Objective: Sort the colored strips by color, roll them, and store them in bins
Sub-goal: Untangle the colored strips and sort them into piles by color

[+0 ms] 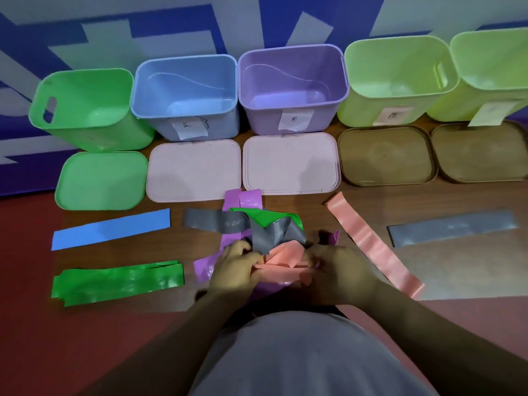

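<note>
Both hands are digging into the tangled pile of strips [271,228] mid-bench [457,281]. The left hand [237,264] and right hand [334,270] are each pinching the crumpled pink strip [283,257], grip clamped on it from either side. Sorted ones are lying flat around it: blue strip [111,228] and green strips [117,281] off left, long pink strip [371,244] and grey strip [451,227] off right. The row of bins [291,70] is sitting open at the back, lids [194,170] lying in front.

Tangled strips [274,232] lie before five open bins [263,121].
</note>
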Action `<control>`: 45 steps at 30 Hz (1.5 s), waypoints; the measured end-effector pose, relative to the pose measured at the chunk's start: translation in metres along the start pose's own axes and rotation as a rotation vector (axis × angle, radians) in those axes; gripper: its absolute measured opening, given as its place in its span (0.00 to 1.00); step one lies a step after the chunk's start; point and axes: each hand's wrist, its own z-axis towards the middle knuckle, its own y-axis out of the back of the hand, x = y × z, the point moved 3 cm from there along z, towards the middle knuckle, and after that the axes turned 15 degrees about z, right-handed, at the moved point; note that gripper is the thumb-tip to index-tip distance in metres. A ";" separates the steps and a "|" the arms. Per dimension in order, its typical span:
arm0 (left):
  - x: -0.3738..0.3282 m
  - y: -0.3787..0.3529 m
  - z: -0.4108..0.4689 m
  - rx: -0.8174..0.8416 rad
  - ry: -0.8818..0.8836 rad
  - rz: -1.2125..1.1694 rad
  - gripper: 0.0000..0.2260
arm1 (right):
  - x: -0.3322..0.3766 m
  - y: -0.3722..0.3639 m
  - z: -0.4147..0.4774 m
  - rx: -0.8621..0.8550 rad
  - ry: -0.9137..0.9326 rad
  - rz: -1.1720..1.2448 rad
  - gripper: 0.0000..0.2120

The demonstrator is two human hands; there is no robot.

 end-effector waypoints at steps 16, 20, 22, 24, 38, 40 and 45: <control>-0.031 0.082 -0.007 -0.054 0.202 -0.948 0.07 | 0.001 0.071 0.003 -0.128 0.085 0.680 0.13; -0.025 0.101 0.000 -0.112 0.177 -0.936 0.10 | -0.003 0.082 0.003 -0.132 0.079 0.788 0.11; -0.027 0.110 0.004 -0.110 0.183 -0.971 0.10 | -0.004 0.087 0.001 -0.123 0.079 0.806 0.10; -0.031 0.118 0.007 -0.113 0.191 -0.981 0.10 | -0.006 0.093 -0.001 -0.102 0.064 0.781 0.10; -0.053 0.137 0.027 -0.216 0.243 -0.960 0.08 | -0.014 0.107 -0.006 0.189 0.013 0.662 0.13; -0.054 0.137 0.031 -0.226 0.246 -0.952 0.07 | -0.015 0.109 -0.005 0.202 0.016 0.621 0.13; -0.056 0.141 0.043 -0.267 0.240 -0.897 0.06 | -0.023 0.118 -0.007 0.164 0.029 0.486 0.13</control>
